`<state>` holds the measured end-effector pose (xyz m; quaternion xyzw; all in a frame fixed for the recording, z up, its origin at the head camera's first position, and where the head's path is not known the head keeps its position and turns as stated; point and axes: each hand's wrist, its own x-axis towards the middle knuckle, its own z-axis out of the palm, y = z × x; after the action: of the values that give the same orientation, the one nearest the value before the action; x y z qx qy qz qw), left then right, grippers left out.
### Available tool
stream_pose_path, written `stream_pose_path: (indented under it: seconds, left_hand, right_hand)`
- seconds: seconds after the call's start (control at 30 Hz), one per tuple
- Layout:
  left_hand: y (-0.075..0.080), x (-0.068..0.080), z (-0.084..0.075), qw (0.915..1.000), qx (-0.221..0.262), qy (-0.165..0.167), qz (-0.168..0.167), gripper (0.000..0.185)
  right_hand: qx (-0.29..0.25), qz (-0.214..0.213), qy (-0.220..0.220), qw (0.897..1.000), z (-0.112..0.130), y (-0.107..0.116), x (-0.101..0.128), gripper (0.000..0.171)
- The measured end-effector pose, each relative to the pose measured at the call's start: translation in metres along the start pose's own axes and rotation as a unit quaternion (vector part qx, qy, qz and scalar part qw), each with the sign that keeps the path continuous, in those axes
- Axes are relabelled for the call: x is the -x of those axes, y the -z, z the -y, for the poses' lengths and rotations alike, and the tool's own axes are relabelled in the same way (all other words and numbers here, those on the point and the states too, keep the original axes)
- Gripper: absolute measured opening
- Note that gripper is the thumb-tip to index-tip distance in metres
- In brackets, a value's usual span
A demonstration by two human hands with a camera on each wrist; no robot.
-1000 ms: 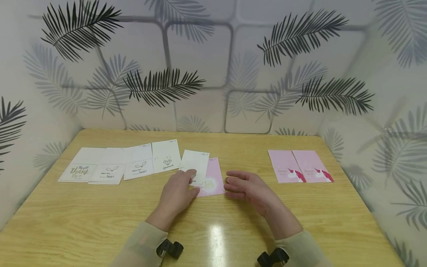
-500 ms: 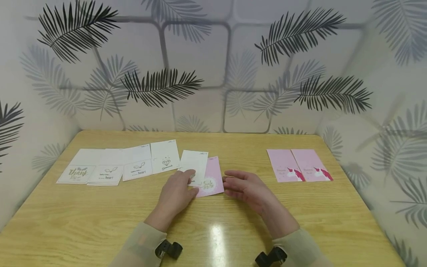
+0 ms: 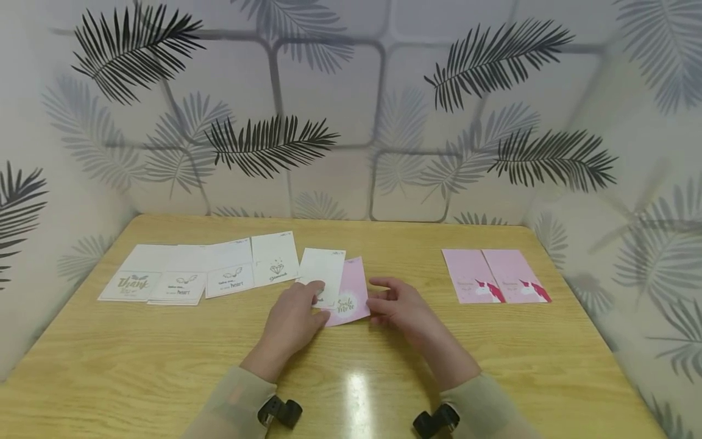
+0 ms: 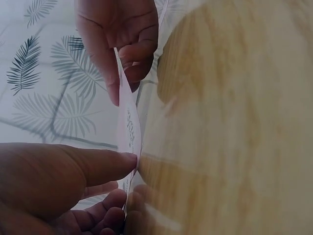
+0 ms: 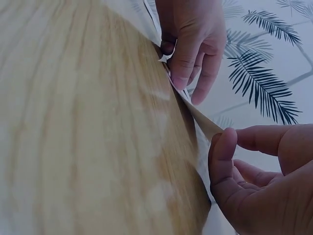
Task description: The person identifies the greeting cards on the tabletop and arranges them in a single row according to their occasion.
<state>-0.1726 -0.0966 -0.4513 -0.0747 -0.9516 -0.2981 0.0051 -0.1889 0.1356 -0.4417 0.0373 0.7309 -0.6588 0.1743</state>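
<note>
A white card (image 3: 323, 265) with a small dark print near its bottom overlaps a pink card (image 3: 355, 283) that reads "Smile More". My left hand (image 3: 290, 320) grips the white card's lower left side, index finger across its face and thumb by the pink card's lower left corner. From the other side my right hand (image 3: 403, 308) pinches the pink card's right edge between thumb and fingertips. In the right wrist view, that pinched edge (image 5: 208, 125) is raised off the table. The left wrist view shows the card (image 4: 129, 117) edge-on, bowed between both hands.
Several white cards, including a "Thank you" card (image 3: 128, 283), wing-and-heart cards (image 3: 227, 268) and a diamond card (image 3: 274, 250), lie in an overlapping row at left. Two pink unicorn cards (image 3: 471, 274) lie side by side at right. A leaf-patterned backdrop (image 3: 329, 183) borders the wooden table (image 3: 384, 244).
My right hand's fingers, loosely spread beside the pink card before, have drawn together and now pinch its right edge. My left hand has stayed in place.
</note>
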Motion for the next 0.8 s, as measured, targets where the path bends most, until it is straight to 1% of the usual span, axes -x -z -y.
stream_pose_path:
  seconds: [0.17,0.37,0.57,0.7,0.8]
  left_hand:
    - [0.000,0.001,0.000,1.0000,0.000,0.002,0.003,0.057]
    - [0.002,0.001,0.000,1.0000,0.002,-0.007,0.003,0.056]
    - [0.004,0.001,0.001,0.9999,0.008,-0.014,0.000,0.054]
    - [0.005,0.000,0.001,0.9998,0.016,-0.009,-0.001,0.051]
    - [0.007,0.000,-0.003,0.9998,0.017,-0.008,-0.008,0.048]
  right_hand:
    - [0.012,-0.005,0.006,1.000,0.001,-0.002,0.000,0.054]
    - [0.019,-0.019,0.009,1.000,0.003,0.000,0.001,0.052]
    - [0.017,-0.031,0.017,0.999,0.004,0.010,0.006,0.049]
    - [0.021,-0.042,0.019,0.999,0.005,0.019,0.011,0.047]
    - [0.030,-0.052,0.018,0.998,0.006,0.027,0.015,0.046]
